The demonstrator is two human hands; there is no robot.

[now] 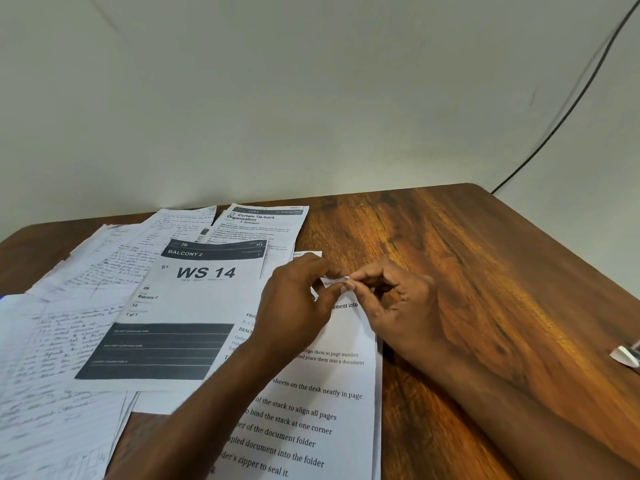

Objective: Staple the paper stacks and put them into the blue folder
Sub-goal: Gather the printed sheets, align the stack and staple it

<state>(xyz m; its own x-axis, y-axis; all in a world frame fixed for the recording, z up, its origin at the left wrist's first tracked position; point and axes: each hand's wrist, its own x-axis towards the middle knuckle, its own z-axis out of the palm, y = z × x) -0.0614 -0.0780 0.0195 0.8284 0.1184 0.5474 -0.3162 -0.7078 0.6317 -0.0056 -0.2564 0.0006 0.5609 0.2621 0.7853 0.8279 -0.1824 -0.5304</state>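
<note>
Barely started by the looks of it; sheets spread loose over the wooden desk (pixel 450 258), no stapler or blue folder in sight. Left hand (pixel 294 306) and right hand (pixel 398 299) together, both pinching the top corner of the printed instruction stack (pixel 311 410); everything else unstapled, WS 14 sheet (pixel 194 306) and handwritten pages (pixel 52 358) included.

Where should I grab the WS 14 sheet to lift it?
Take the WS 14 sheet by its near-left corner, coming from the left. That corner lies on top of the handwritten pages; its right edge is tucked beside the printed sheet the hands are working on.
</note>
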